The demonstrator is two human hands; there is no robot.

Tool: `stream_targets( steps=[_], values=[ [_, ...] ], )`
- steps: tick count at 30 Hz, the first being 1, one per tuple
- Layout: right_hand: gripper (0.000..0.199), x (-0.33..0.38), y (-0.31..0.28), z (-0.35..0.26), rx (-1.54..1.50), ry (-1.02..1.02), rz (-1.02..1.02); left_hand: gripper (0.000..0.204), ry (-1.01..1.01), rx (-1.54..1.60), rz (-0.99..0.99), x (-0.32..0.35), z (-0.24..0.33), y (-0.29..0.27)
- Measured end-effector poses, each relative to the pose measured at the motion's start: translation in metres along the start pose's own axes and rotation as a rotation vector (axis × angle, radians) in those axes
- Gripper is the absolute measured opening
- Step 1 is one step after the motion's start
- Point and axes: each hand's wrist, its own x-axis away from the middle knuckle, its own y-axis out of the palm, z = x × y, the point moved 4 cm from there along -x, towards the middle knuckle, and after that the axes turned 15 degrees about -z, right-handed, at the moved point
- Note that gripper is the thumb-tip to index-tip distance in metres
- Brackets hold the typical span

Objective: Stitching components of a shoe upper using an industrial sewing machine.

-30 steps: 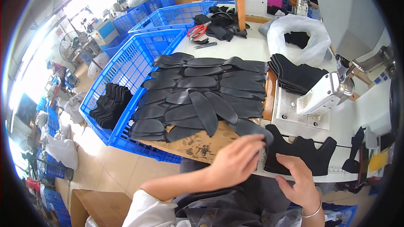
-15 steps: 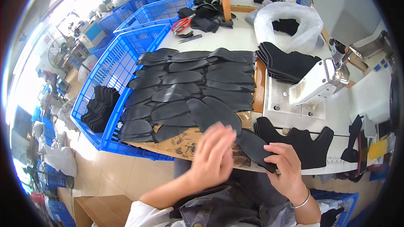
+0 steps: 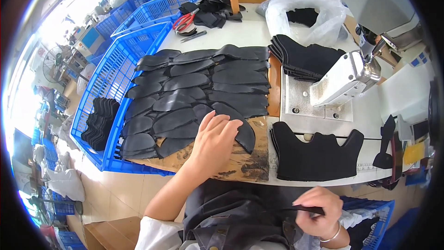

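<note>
My left hand (image 3: 213, 142) lies over the near edge of the overlapping black pieces, its fingers stretched out onto a long, rounded black piece (image 3: 239, 129); the thumb is hidden. Rows of similar smooth, dark pieces (image 3: 187, 82) cover the brown board (image 3: 240, 164). Down by my lap at the right, my right hand (image 3: 321, 213) pinches a flat black piece (image 3: 309, 209), seen nearly edge-on. A black cut panel (image 3: 319, 157) with a notched upper edge lies on the white table, beyond my right hand.
A white sewing machine (image 3: 344, 85) stands at the right, beside stacked black panels (image 3: 305, 58). A clear plastic bag (image 3: 277, 18) and red-handled scissors (image 3: 186, 20) lie farther back. On the left, a blue crate (image 3: 104, 83) holds wavy-edged black pieces (image 3: 100, 125). Another blue crate (image 3: 384, 220) sits low right.
My right hand has drawn the black piece off the table, down toward my lap. My left hand has moved up and left onto the black pieces. The view has shifted slightly.
</note>
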Motion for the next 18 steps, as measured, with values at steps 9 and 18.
stream_targets(
  steps=[9, 18],
  values=[
    [0.025, 0.044, -0.049, 0.009, -0.052, 0.276, 0.347, 0.033, -0.1, 0.281, 0.16, 0.001, -0.01, -0.011],
    [0.036, 0.009, -0.055, 0.002, 0.004, 0.303, -0.227, 0.034, 0.262, 0.713, -0.183, -0.006, 0.066, -0.025]
  ],
)
